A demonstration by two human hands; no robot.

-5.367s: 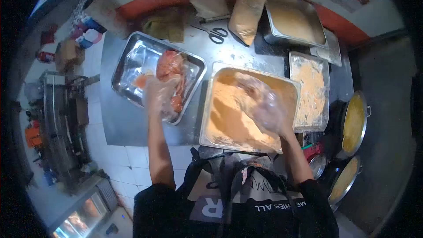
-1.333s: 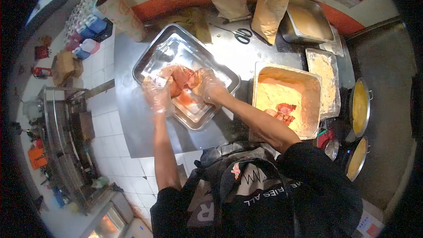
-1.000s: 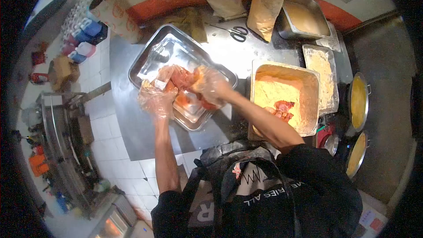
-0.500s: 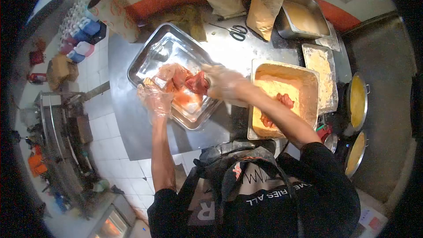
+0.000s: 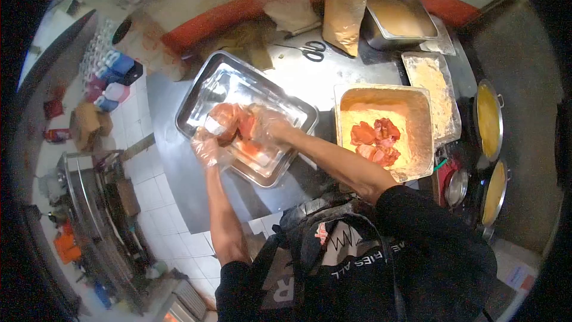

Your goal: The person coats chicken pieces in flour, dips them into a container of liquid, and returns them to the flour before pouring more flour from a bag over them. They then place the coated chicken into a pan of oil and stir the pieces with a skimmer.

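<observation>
Pieces of raw meat (image 5: pixel 224 124) lie in a shiny metal tray (image 5: pixel 280 92), with reddish liquid near them. My left hand (image 5: pixel 207 148), in a clear plastic glove, is closed at the near-left edge of the meat. My right hand (image 5: pixel 266 124), gloved too, reaches in from the right and has its fingers around a red piece of meat; its fingertips are partly hidden. Right of the tray, a deep pan (image 5: pixel 417 104) of yellowish flour holds several more raw meat pieces (image 5: pixel 376 138).
Scissors (image 5: pixel 313 51), a bag of powder (image 5: pixel 345 21) and a steel container (image 5: pixel 402 18) stand along the back of the metal table (image 5: pixel 173 101). A floury tray (image 5: pixel 433 92) adjoins the pan. Two round pans of yellow liquid (image 5: pixel 488 122) are at the far right.
My right hand has moved left, deeper over the tray and onto the meat. The view has shifted, and more of the meat in the flour pan shows, uncovered by my right forearm.
</observation>
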